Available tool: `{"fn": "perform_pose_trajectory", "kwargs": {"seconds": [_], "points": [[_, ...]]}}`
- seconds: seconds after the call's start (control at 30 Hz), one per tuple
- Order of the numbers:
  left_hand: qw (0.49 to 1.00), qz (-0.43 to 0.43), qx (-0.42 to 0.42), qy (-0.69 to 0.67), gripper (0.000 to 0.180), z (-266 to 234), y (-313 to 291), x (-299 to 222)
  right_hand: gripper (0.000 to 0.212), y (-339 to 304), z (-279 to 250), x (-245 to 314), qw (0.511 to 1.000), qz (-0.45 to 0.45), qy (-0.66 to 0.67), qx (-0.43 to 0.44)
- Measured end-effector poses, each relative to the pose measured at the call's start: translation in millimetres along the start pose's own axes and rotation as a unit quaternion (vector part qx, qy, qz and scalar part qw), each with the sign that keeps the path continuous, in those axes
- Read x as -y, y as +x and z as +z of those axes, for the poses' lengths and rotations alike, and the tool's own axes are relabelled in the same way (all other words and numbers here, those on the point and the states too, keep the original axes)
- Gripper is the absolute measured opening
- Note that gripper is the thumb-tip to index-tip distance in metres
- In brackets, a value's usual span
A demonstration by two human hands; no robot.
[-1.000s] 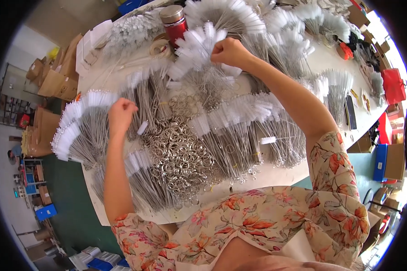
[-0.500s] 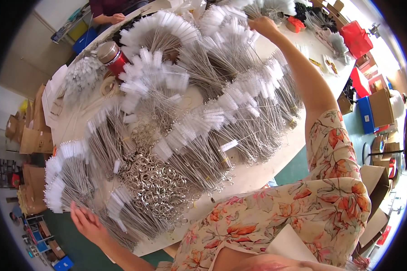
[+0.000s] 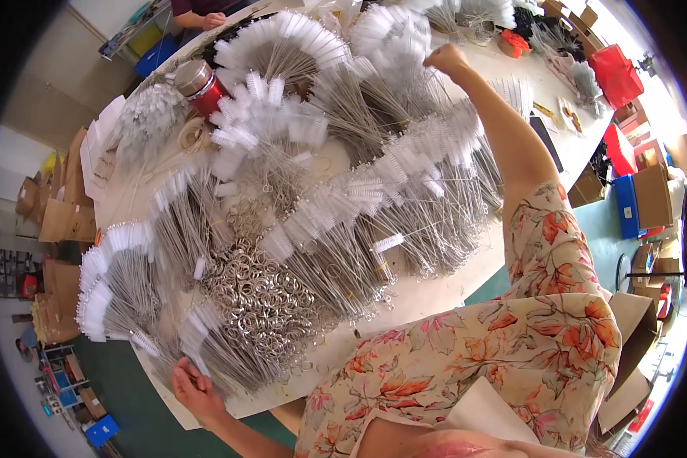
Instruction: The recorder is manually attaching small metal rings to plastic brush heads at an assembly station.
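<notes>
My left hand is at the table's near left edge, its fingers curled in a pinch. It is beside a small bundle of white-bristled wire brushes; whether a brush is between the fingers I cannot make out. My right arm stretches to the far side, where my right hand is closed beside a pile of white brushes. What it holds, if anything, is hidden. A long row of wire brushes crosses the middle, and a heap of metal rings is between the bundles.
A red flask with a silver lid stands at the far left near a tape roll. Scissors lie at the right. Another person's hand is at the far edge. Cardboard boxes and red and blue bins flank the table.
My left hand has moved right along the near edge, and its spread fingers have curled in. My right hand has drawn back slightly from the far brushes. The view has shifted a little.
</notes>
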State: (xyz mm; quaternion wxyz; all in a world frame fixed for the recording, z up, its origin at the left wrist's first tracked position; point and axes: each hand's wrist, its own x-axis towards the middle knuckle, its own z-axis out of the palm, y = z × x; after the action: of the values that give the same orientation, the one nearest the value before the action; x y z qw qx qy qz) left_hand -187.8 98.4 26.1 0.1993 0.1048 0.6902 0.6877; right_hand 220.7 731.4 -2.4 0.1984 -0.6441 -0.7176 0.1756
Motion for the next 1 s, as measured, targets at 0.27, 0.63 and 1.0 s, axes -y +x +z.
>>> {"fn": "perform_pose_trajectory", "kwargs": {"seconds": [0.27,0.63,1.0], "points": [[0.997,0.043,0.048,-0.05,0.026,0.5,-12.0,4.2,0.03,-14.7,-59.3,100.1,0.925,-0.314,0.054,-0.208],[0.998,0.041,-0.028,-0.025,0.027,-35.9,-59.0,19.9,0.024,-106.2,44.6,189.7,0.961,-0.212,-0.159,0.084],[0.997,0.036,-0.032,-0.06,0.026,-52.8,-77.7,42.9,0.034,-105.7,46.4,185.3,0.973,-0.114,-0.181,0.089]]}}
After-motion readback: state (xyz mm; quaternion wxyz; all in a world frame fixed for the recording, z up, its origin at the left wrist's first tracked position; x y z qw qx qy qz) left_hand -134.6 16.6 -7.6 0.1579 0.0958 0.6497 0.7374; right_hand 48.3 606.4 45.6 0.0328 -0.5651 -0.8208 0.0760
